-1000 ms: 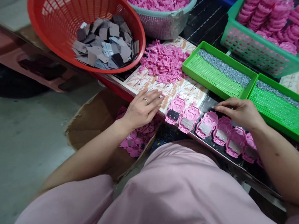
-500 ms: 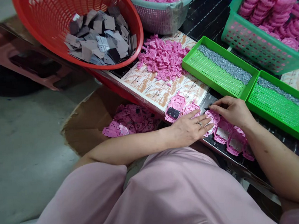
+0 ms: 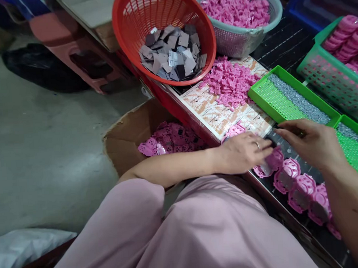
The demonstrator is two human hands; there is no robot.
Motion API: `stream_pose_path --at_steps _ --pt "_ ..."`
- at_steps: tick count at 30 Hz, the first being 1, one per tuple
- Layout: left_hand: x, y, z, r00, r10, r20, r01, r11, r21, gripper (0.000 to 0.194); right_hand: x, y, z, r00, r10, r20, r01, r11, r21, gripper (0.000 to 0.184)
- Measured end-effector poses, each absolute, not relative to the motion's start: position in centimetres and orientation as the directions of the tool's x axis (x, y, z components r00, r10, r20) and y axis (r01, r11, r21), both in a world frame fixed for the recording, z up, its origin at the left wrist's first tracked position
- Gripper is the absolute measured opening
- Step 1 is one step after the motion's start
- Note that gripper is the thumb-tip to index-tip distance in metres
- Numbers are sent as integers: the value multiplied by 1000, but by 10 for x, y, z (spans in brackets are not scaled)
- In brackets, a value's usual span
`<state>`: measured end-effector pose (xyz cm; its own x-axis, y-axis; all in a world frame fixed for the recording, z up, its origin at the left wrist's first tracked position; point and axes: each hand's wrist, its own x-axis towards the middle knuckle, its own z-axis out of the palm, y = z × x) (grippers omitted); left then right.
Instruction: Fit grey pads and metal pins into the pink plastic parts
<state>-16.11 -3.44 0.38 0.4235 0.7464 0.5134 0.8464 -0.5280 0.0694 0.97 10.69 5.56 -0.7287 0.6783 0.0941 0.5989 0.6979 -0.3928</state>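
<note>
My left hand [image 3: 245, 152], with a ring on one finger, reaches over the row of pink plastic casings at the table's edge. Its fingers are smeared by motion, and what lies under them is hidden. Just beyond its fingertips is a pink casing [image 3: 267, 165], partly blurred. My right hand [image 3: 314, 142] hovers over the dark tabletop beside the row, thumb and forefinger pinched together. A small dark bit shows at its fingertips, too small to name. Further pink casings [image 3: 302, 193] with grey plates run down toward my right forearm. Another casing [image 3: 235, 130] shows behind my left hand.
Two green trays [image 3: 282, 103] of small metal pieces stand beyond my right hand. A heap of small pink parts [image 3: 232, 82], a red basket [image 3: 118, 32] of grey plates and a pale basket [image 3: 236, 37] lie farther back. A cardboard box [image 3: 118, 133] sits below the edge.
The view has swung left, so the table's things appear farther right. My left hand, flat over the casings before, is now blurred with its fingers more bent. My right hand stays pinched.
</note>
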Motion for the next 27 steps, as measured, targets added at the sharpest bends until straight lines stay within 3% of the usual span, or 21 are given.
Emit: stream_pose_path --at_steps 2,6,9,13,19,23,27 --pt "-191 -29 11 287 828 482 929 -363 72 26 -18 103 58 -814 559 158 493 808 -323 30" --pt "-243 -13 18 -27 940 341 997 2 74 22 -80 95 48 -883 468 33 459 876 -145 28" --pt "-255 -1 14 -72 956 283 996 54 72 23 -113 92 41 -878 477 -41 479 877 -34 29" --pt "-252 8 10 -59 977 205 997 47 66 26 -127 93 38 -881 468 -72 470 883 -10 25" --pt "-253 11 12 -42 977 209 998 33 48 23 -112 104 47 -836 540 -98 548 830 -102 23" --pt "-247 13 21 -49 950 309 998 34 56 20 -76 111 63 -806 592 -28 571 763 -305 28" --pt "-214 2 29 166 889 426 959 -247 141 25 -9 109 75 -744 664 76 555 676 -485 29"
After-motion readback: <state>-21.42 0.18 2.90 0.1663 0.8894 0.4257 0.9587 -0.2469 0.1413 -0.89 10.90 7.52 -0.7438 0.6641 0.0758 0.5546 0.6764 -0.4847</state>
